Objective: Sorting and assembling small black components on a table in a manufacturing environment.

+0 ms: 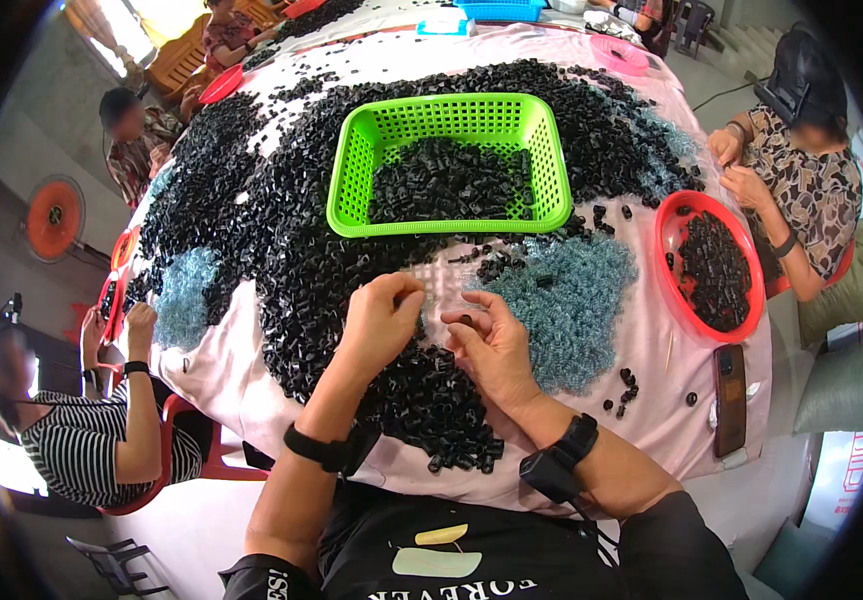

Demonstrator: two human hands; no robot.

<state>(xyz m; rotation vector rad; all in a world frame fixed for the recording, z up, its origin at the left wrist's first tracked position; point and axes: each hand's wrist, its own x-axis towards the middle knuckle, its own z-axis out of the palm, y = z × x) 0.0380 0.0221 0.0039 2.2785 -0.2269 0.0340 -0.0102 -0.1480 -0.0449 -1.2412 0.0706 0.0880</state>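
My left hand (383,320) hovers over the heap of small black plastic parts (296,290), its fingertips pinched together; what they hold, if anything, is hidden. Just to its right, my right hand (496,352) has curled fingers, with a small black plastic part (466,320) showing between thumb and fingers. Beside that hand spreads a pile of small clear bluish plastic pieces or springs (581,305), too fine to tell which. Beyond both hands stands a green slotted basket (451,228), partly filled with black assembled-looking pieces (451,180).
A red basin (663,260) of black pieces stands at the right, with a phone (729,400) nearer me. Loose black parts (626,390) lie by the clear pile. Co-workers sit around the pink-covered table (221,360), one close at right (801,180), another at left (101,430).
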